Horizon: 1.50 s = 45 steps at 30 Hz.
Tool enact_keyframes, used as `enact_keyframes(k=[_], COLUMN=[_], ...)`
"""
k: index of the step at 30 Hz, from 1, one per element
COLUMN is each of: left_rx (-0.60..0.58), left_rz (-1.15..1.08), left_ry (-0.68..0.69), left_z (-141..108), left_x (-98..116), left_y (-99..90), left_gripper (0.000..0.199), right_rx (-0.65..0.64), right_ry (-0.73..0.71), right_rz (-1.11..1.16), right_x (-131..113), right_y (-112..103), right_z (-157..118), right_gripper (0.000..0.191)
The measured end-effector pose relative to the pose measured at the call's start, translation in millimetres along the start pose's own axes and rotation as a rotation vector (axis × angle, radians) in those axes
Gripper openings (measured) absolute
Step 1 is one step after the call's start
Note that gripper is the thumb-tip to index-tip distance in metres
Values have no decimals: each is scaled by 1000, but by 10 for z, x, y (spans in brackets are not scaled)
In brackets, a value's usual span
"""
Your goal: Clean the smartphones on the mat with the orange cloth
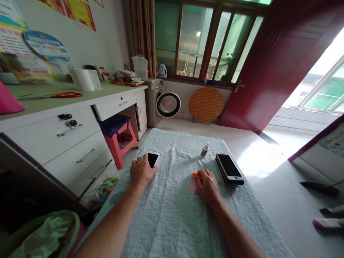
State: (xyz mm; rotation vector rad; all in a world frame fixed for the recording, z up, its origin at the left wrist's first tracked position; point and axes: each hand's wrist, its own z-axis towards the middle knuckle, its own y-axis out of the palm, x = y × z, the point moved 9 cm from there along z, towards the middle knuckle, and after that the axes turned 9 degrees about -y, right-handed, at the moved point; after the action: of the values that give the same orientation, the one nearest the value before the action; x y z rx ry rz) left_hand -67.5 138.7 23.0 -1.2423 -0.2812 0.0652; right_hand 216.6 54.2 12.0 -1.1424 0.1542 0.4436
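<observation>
My left hand (141, 170) is closed on a white smartphone (153, 159) with a dark screen, at the left side of the cloth-covered table (172, 218). Part of the phone is hidden under the fingers. An orange cloth (197, 175) is bunched under the fingers of my right hand (208, 186), which rests on the table cover. Beyond that hand a small spray bottle (205, 150) with a blue label stands upright. To its right lies a stack of phones, with a white smartphone (229, 166) on top, its screen dark.
On the left is a desk (113, 90) with paper rolls (82, 79) and red-handled scissors (66, 95). A red stool (119, 139) stands beside the table. Farther back are a washing machine (153, 95) with its door open and a round wooden board (206, 104). A waste bin (77, 229) sits at lower left.
</observation>
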Motion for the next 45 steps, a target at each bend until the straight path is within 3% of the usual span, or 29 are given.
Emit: enact_keyframes(k=[11,15,21,25,36,41,45], left_rx=[79,94,-121,-146,-262,-444,-638], left_rz=[-48,-226,-501,-519,-439,-461,-461], left_ry=[57,173,384,456,478,600,678], left_z=[17,-116,-583,-777,-765,-769,-795], left_x=[35,227,789,1013,989,958,905], left_y=[-115,-220,-133,-113,42,33,110], left_gripper=[57,56,53,52,47,74,86], right_rx=[-5,-15,-19,-16,-11,32,87], right_ry=[21,24,32,28,5,15,47], right_rz=[-45,-27,-21,-27,-16,14,44], right_x=[30,26,34,44,25,55,89], right_y=[30,34,35,46,36,3,-32], right_z=[-24,-18,-14,-9,-8,-17,-23], right_gripper=[14,12,11,10,17,17,7])
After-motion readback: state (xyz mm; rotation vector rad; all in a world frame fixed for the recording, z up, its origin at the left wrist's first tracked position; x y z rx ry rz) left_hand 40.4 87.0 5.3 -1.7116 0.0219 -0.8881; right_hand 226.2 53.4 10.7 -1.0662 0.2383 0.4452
